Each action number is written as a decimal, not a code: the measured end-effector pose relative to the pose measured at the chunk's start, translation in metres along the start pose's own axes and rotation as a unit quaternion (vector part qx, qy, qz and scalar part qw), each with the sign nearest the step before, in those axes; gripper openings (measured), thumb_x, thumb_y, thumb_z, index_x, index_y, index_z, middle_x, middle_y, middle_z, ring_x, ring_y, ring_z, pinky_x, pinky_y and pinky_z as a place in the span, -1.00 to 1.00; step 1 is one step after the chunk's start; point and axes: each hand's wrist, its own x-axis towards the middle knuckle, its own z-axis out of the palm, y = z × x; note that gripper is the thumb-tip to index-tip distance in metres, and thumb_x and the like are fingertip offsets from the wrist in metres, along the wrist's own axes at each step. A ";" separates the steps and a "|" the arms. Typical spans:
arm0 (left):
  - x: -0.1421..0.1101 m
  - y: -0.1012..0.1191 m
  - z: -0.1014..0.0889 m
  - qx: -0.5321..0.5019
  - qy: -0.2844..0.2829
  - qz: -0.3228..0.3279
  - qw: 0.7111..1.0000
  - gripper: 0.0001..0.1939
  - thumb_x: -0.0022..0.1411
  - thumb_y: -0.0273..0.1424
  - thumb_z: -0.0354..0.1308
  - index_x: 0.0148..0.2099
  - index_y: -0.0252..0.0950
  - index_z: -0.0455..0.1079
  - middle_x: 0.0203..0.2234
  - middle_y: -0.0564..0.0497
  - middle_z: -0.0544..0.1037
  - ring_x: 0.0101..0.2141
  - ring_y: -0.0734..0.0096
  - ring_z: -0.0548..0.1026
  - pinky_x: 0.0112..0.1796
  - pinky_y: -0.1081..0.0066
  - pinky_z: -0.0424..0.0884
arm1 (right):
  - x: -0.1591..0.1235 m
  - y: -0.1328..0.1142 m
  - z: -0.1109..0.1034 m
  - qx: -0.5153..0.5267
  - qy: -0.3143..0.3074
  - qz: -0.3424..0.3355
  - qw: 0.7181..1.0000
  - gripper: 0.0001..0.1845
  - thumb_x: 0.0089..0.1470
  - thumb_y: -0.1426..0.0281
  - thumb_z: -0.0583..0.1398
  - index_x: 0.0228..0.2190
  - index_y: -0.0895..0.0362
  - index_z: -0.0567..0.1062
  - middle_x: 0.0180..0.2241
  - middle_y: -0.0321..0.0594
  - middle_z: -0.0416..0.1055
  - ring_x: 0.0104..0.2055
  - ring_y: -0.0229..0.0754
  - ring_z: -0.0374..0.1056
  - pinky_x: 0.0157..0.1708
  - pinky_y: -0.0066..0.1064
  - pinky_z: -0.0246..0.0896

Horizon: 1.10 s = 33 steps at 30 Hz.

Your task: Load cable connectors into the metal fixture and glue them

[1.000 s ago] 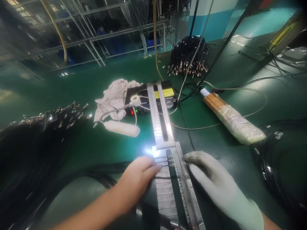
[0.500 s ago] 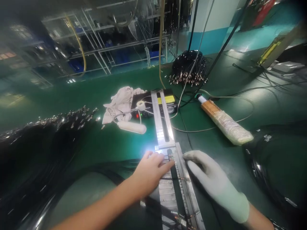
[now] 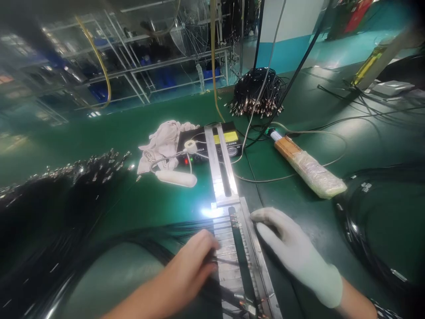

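- far left, a shaggy heap of thin black cables (image 3: 75, 186), their small shiny metal ends bristling along the top, lies on the smooth, sheeny green desk (image 3: 146, 206).
- slick black strands (image 3: 139, 237) sweep in a loose curve from there towards the middle.
- a crumpled white cloth (image 3: 162, 144), soft and deeply folded.
- just in front of it, a smooth, white, round-ended cylinder (image 3: 175, 178).
- the bare left hand (image 3: 194, 259), fingers curled at the jig's left edge, thumb a little apart; whether its grip is closed on a cable i cannot tell.
- a black box (image 3: 198, 150), flat-sided, with red and green lights.
- in the middle, between the hands, a long metal jig (image 3: 228, 241), ribbed crosswise and slotted lengthwise; several black cables lie across it, with metal ends at the slot. a white glare blooms at its upper left.
- behind, a domed pile of black cables (image 3: 257, 91) with coppery tips.
- the right hand (image 3: 290, 243) in a pale knit glove, beside the jig's outer rail, its grip slightly parted.
- a brown block (image 3: 310, 173), partly wrapped in wrinkled clear film.
- far right, a glossy black cable coil (image 3: 352, 226).
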 end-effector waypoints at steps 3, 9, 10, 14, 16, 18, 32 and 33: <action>0.000 -0.003 -0.006 -0.021 0.011 0.026 0.999 -0.83 0.43 -0.53 -0.09 -0.14 -0.22 0.29 -0.28 0.02 0.40 -0.28 0.43 0.39 -0.24 0.49 0.37 | 0.000 0.001 0.000 0.000 -0.001 0.008 1.000 -0.76 0.27 0.29 0.07 -0.23 0.05 0.52 -0.17 -0.18 0.53 -0.08 -0.05 0.45 -0.03 -0.15 0.40; 0.003 -0.012 -0.011 0.068 0.087 0.072 0.991 -0.73 0.45 -0.53 -0.09 0.06 -0.23 0.36 -0.41 0.06 0.38 -0.41 0.49 0.41 -0.39 0.57 0.31 | -0.001 0.001 -0.001 -0.009 0.002 0.013 1.000 -0.77 0.27 0.28 0.08 -0.23 0.04 0.53 -0.16 -0.17 0.54 -0.06 -0.03 0.45 0.00 -0.11 0.40; 0.003 -0.013 -0.012 0.089 0.085 0.078 0.989 -0.70 0.45 -0.53 -0.11 0.10 -0.23 0.35 -0.42 0.06 0.38 -0.43 0.49 0.41 -0.41 0.57 0.30 | -0.001 0.001 0.000 -0.009 0.003 0.012 1.000 -0.77 0.27 0.28 0.08 -0.23 0.04 0.54 -0.16 -0.18 0.54 -0.06 -0.03 0.45 -0.01 -0.11 0.40; 0.002 -0.021 -0.012 0.162 0.090 0.089 0.979 -0.59 0.42 -0.56 -0.19 0.17 -0.21 0.32 -0.42 0.04 0.40 -0.44 0.46 0.40 -0.44 0.54 0.30 | -0.001 0.001 -0.001 -0.007 0.000 0.010 1.000 -0.77 0.26 0.29 0.08 -0.23 0.05 0.54 -0.16 -0.16 0.54 -0.07 -0.04 0.46 -0.02 -0.12 0.41; 0.002 -0.024 -0.013 0.184 0.097 0.092 0.974 -0.54 0.40 -0.58 -0.22 0.19 -0.20 0.30 -0.39 0.02 0.42 -0.43 0.43 0.40 -0.42 0.52 0.31 | -0.001 0.000 -0.001 -0.007 0.001 0.008 1.000 -0.77 0.25 0.30 0.08 -0.22 0.05 0.54 -0.16 -0.16 0.55 -0.08 -0.04 0.46 -0.03 -0.12 0.42; 0.003 -0.027 -0.015 0.187 0.086 0.097 0.974 -0.53 0.40 -0.58 -0.23 0.20 -0.19 0.29 -0.37 0.01 0.43 -0.41 0.42 0.41 -0.40 0.50 0.32 | 0.000 0.000 -0.001 -0.009 0.004 0.003 1.000 -0.78 0.25 0.31 0.09 -0.23 0.04 0.54 -0.17 -0.17 0.55 -0.09 -0.04 0.47 -0.04 -0.14 0.43; -0.006 -0.037 0.008 0.349 0.151 0.135 0.915 -0.55 0.42 -0.57 -0.18 0.23 -0.22 0.30 -0.13 -0.11 0.50 -0.13 0.22 0.40 -0.05 0.25 0.26 | 0.000 0.000 0.001 -0.009 0.007 0.007 1.000 -0.78 0.26 0.31 0.09 -0.23 0.03 0.54 -0.16 -0.19 0.55 -0.08 -0.04 0.47 -0.03 -0.14 0.43; -0.011 -0.037 0.015 0.375 0.167 0.116 0.905 -0.51 0.40 -0.59 -0.18 0.27 -0.19 0.27 -0.15 -0.11 0.50 -0.12 0.20 0.40 -0.01 0.21 0.21 | 0.000 0.000 0.001 -0.009 0.002 0.011 1.000 -0.78 0.26 0.30 0.09 -0.23 0.03 0.54 -0.16 -0.18 0.54 -0.08 -0.04 0.47 -0.04 -0.13 0.43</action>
